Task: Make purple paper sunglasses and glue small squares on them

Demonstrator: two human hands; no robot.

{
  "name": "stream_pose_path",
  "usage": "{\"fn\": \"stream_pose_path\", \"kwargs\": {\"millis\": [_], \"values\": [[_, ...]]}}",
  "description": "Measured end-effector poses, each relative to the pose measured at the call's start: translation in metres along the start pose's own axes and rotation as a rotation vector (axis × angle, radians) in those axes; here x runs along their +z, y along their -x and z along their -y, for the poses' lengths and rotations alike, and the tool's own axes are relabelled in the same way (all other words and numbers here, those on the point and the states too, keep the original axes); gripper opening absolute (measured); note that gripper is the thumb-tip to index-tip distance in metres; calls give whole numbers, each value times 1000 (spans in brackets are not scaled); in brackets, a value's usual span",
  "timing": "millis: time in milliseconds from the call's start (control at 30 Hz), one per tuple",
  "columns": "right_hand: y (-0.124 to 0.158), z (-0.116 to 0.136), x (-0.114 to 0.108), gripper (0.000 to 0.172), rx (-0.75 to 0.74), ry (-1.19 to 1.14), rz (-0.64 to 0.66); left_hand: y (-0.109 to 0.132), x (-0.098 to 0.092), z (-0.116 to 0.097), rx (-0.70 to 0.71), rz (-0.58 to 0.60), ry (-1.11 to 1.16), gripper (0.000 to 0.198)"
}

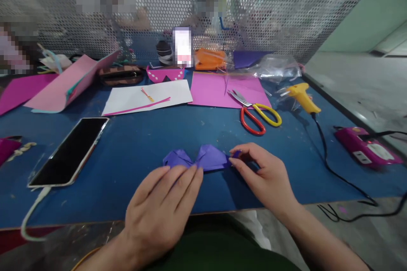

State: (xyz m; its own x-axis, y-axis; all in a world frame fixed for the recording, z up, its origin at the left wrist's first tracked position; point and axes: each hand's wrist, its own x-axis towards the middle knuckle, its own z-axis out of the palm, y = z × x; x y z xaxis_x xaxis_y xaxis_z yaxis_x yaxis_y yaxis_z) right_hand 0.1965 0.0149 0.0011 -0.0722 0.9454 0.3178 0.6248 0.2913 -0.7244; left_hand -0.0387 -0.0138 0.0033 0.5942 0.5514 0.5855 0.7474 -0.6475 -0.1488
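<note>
A folded piece of purple paper, shaped like a bow with two puffed lobes, lies near the front edge of the blue table. My left hand rests flat over its left and middle part, fingers stretched out side by side. With thumb and forefinger, my right hand pinches the narrow right end of the purple paper. Behind the right hand lie scissors with one red and one yellow handle, their blades partly over a pink sheet. What lies under my left fingers is hidden.
A phone with a white cable lies at left. At right are a yellow glue gun and a magenta power strip with black cords. White paper, pink glasses and a pouch lie behind, before a perforated metal screen.
</note>
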Motion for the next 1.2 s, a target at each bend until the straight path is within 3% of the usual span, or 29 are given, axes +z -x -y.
{"fn": "stream_pose_path", "kwargs": {"millis": [133, 300, 500, 600, 700, 767, 867, 1000, 1200], "values": [[14, 2, 1, 6, -58, 41, -35, 11, 5, -6, 93, 34, 127, 41], [16, 2, 3, 10, -92, 19, 0, -3, 17, -4, 114, 54, 99, 25], [13, 1, -7, 8, -55, -29, -3, -11, 17, -1, 98, 72, 146, 29], [-6, -14, -33, 9, -36, 132, -158, -10, 18, 2, 103, 52, 163, 30], [-40, -43, -69, 16, 64, 443, -365, -8, 20, 5, 126, 59, 171, 31], [-66, -66, -92, 27, 168, 717, -397, -7, 21, 6, 146, 65, 173, 31], [-95, -95, -114, 36, 359, 949, -255, -8, 21, 5, 140, 55, 176, 30], [-108, -117, -116, 29, 337, 933, -193, -11, 20, 1, 115, 34, 196, 31], [-108, -123, -104, 32, 318, 953, -280, -13, 19, -2, 112, 39, 199, 29]]}}
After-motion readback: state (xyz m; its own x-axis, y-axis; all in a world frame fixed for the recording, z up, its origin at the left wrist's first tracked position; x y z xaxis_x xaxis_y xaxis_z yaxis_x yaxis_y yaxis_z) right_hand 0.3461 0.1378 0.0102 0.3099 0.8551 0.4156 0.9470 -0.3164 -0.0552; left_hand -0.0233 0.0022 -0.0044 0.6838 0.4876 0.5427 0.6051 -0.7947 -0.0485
